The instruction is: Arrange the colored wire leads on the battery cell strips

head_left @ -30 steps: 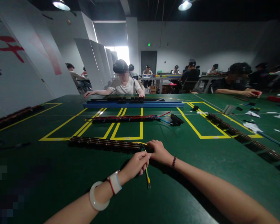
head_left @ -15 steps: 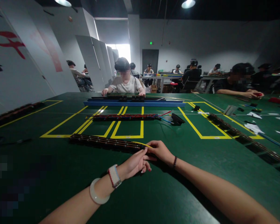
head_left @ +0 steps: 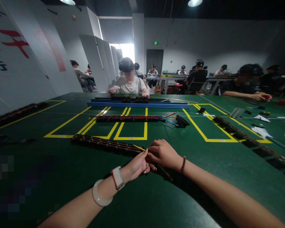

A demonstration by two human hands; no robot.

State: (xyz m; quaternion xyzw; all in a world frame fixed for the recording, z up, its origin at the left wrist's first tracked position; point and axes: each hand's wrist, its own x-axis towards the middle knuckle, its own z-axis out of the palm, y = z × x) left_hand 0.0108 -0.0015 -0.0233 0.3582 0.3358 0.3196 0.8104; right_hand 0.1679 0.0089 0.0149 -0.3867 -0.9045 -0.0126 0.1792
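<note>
A long black strip (head_left: 106, 144) with thin copper-coloured lines lies slanted on the green table (head_left: 192, 199), its right end at my hands. My left hand (head_left: 137, 164), with a watch and pale bangle at the wrist, is closed at that end, thumb and index finger together. Close against it, my right hand (head_left: 163, 153) has its fingers bent over the strip's end. A yellow wire (head_left: 139, 148) runs along the strip to the fingertips. A thin dark piece with a yellowish tip sticks out below my right hand. The fingers hide what they grip.
Beyond lies a wired black strip (head_left: 128, 118) with red and blue leads and a black connector (head_left: 181, 121). Blue rails (head_left: 137, 104) lie farther back, before a seated person. Another dark strip (head_left: 251, 139) and white scraps (head_left: 261, 129) are at the right.
My right hand has turned and its fingers have curled farther over the strip's end. Less of the yellow wire shows, and a thin piece now shows below the hand. The view has shifted slightly.
</note>
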